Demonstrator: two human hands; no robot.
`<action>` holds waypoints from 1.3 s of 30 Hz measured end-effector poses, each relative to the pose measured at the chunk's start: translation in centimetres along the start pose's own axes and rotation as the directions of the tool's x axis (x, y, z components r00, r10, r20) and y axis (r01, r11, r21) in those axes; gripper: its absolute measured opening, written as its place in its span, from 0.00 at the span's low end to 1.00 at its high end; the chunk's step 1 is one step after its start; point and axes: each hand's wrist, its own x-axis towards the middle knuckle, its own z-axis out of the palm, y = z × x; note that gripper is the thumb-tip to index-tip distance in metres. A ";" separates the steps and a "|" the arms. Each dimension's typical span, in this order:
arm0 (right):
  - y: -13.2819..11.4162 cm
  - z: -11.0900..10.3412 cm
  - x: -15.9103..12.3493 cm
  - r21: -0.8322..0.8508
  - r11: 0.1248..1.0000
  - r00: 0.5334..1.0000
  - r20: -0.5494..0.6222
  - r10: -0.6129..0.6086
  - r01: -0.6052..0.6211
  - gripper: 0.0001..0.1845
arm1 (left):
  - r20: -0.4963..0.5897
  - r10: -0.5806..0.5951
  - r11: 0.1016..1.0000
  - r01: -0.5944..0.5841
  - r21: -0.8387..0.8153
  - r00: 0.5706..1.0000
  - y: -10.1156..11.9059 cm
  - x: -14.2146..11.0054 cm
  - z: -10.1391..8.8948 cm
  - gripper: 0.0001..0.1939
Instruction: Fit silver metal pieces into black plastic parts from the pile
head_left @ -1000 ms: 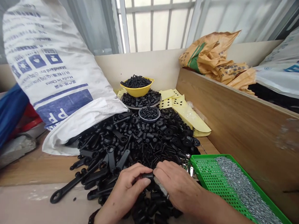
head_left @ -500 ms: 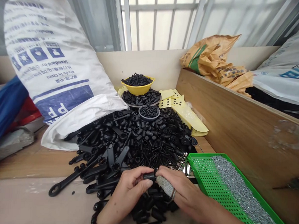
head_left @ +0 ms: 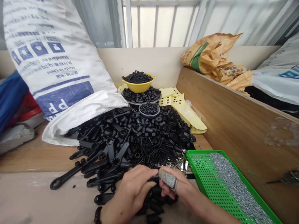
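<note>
My left hand is closed around a short black plastic cylinder, mostly hidden by the fingers. At the cylinder's right end is my right hand, its thumb wrapped in a grey covering and pressed against the part, fingers curled underneath. Below and between the hands lie several similar black cylinders. Just beyond them spreads a heap of black plastic parts, with long handles on its left and small shiny metal clips at its right edge.
A green perforated tray of small metal pins stands at right, beside a wooden partition. A white sack leans at left. Behind the heap are a yellow bowl, a small clear bowl and yellow sheets.
My right thumb has swung onto the cylinder's end, and the right fingers have curled below it. My left hand has turned, covering more of the cylinder. The view has shifted slightly.
</note>
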 end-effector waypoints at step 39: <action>-1.2 -1.3 -1.4 -0.569 0.758 0.941 0.092 -0.327 0.319 0.11 | 0.018 -0.263 0.948 0.262 -0.178 0.965 1.0 0.8 1.0 0.11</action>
